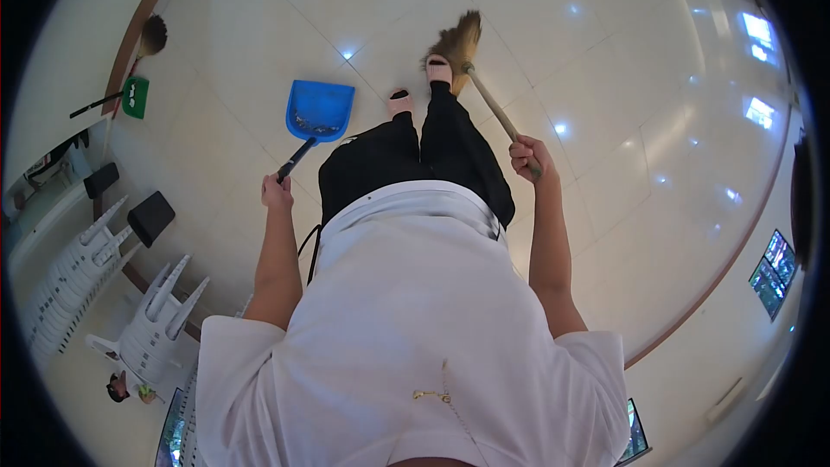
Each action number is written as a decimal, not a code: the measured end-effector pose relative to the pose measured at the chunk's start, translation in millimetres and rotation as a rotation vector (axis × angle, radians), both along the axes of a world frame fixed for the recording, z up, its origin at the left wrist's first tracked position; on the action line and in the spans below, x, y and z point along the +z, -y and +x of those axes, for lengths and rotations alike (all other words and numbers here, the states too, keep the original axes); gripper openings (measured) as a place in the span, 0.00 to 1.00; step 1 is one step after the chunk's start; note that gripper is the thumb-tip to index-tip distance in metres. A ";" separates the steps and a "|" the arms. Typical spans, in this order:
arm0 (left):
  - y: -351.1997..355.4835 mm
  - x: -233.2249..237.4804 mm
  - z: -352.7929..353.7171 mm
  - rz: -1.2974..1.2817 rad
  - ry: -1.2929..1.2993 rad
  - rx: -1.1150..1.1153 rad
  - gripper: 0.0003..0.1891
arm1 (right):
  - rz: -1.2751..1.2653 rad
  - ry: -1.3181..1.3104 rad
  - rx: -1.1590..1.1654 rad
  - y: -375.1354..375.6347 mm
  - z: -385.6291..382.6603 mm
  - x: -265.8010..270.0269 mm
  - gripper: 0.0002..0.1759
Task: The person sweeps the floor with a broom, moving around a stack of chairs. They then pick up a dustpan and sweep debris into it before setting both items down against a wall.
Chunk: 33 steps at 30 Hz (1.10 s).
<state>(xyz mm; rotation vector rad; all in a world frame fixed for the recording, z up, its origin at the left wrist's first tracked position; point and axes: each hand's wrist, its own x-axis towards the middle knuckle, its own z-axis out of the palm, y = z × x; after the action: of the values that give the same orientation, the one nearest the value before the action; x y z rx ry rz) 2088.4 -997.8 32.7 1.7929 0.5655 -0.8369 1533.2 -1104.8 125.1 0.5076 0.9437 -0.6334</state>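
My left hand (277, 191) is closed around the black handle of a blue dustpan (322, 104). Grey debris lies in the pan near its handle end, and the pan is in front of me to the left. In my right hand (533, 159) is the wooden handle of a broom (493, 105). Its brown bristles are fanned out at floor level, beside and partly behind my right foot in a pink slipper (439, 71). My left foot, also in a pink slipper (399, 104), is between the dustpan and the broom.
Glossy tiled floor (605, 78) spreads around me. Along the left wall are a green dustpan (135, 97), another broom (153, 35) and stacked white plastic chairs (82, 268). A person (124, 387) is near the chairs at lower left. A wall with a window (773, 275) runs along the right.
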 end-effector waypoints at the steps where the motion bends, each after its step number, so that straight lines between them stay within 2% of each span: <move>1: -2.8 0.8 4.0 0.003 0.005 -0.012 0.19 | -0.011 0.017 0.036 -7.1 2.6 -1.1 0.14; 4: -7.4 1.5 9.6 -0.031 -0.037 -0.085 0.18 | 0.076 0.018 -0.014 -20.6 19.2 16.5 0.14; 8: -14.3 9.0 8.3 -0.097 -0.070 -0.079 0.11 | 0.029 -0.105 -0.038 -50.5 43.0 42.3 0.12; 12: -25.9 37.6 1.3 -0.161 -0.069 -0.079 0.05 | 0.033 -0.182 0.090 -76.1 53.2 57.7 0.17; 15: -28.2 54.8 -9.7 -0.175 -0.060 -0.068 0.05 | 0.069 -0.186 0.095 -88.3 48.3 74.8 0.15; 18: -34.0 60.9 -8.9 -0.209 -0.118 -0.110 0.04 | -0.016 -0.225 0.119 -101.2 45.4 91.2 0.12; 23: -51.6 84.9 -13.9 -0.229 -0.131 -0.143 0.05 | -0.003 -0.139 0.072 -109.2 46.7 94.4 0.11; 27: -58.8 72.4 -8.7 -0.287 -0.117 -0.167 0.06 | -0.117 -0.080 0.158 -89.8 58.3 56.5 0.09; 28: -59.0 70.9 -4.8 -0.277 -0.132 -0.178 0.06 | -0.105 -0.092 0.146 -89.1 62.7 52.8 0.09; 30: -55.3 75.0 1.0 -0.225 -0.147 -0.159 0.07 | -0.196 -0.468 0.541 -83.2 78.8 48.2 0.07; 31: -53.7 76.6 1.0 -0.222 -0.157 -0.168 0.07 | -0.101 -0.503 0.528 -79.4 82.1 44.9 0.07; 33: -51.0 81.7 3.0 -0.214 -0.146 -0.186 0.08 | -0.030 -0.375 0.412 -71.3 77.8 60.2 0.07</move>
<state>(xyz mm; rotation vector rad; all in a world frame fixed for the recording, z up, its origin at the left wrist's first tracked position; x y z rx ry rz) 2091.3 -946.8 114.4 1.6132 0.3894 -1.1196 1611.0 -1033.5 185.3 0.1555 1.3463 -0.3710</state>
